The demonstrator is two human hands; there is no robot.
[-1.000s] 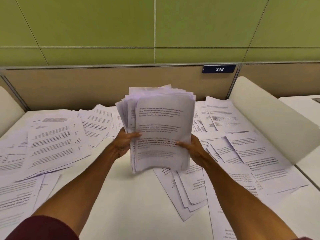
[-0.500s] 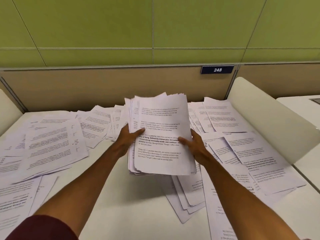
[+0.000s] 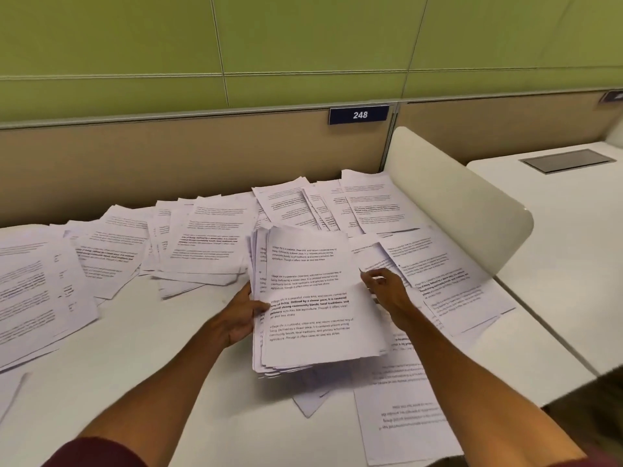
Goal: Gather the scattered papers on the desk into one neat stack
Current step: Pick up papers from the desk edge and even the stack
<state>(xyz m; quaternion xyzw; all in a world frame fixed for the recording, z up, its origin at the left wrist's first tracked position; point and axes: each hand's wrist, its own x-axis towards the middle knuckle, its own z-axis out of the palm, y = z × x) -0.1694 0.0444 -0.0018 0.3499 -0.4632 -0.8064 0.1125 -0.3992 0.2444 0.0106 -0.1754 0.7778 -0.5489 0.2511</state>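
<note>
Tabletop (image 3: 141,365): loose sheets (image 3: 111,254) fan from 9 o'clock round to 3 o'clock, with more under stack at 5 o'clock. Stack (image 3: 310,298) at centre, edges ragged, lying near flat and low over tabletop; a second ago it was held up, tilted toward camera. Left hand (image 3: 239,318) at 9 o'clock edge, grip pinching stack, thumb on top. Right hand (image 3: 387,291) at 3 o'clock edge, fingers curled; whether it holds anything, cannot tell. Step, likely: gathering midway. Next: draw in sheets at 2 o'clock, keep stack pinned.
</note>
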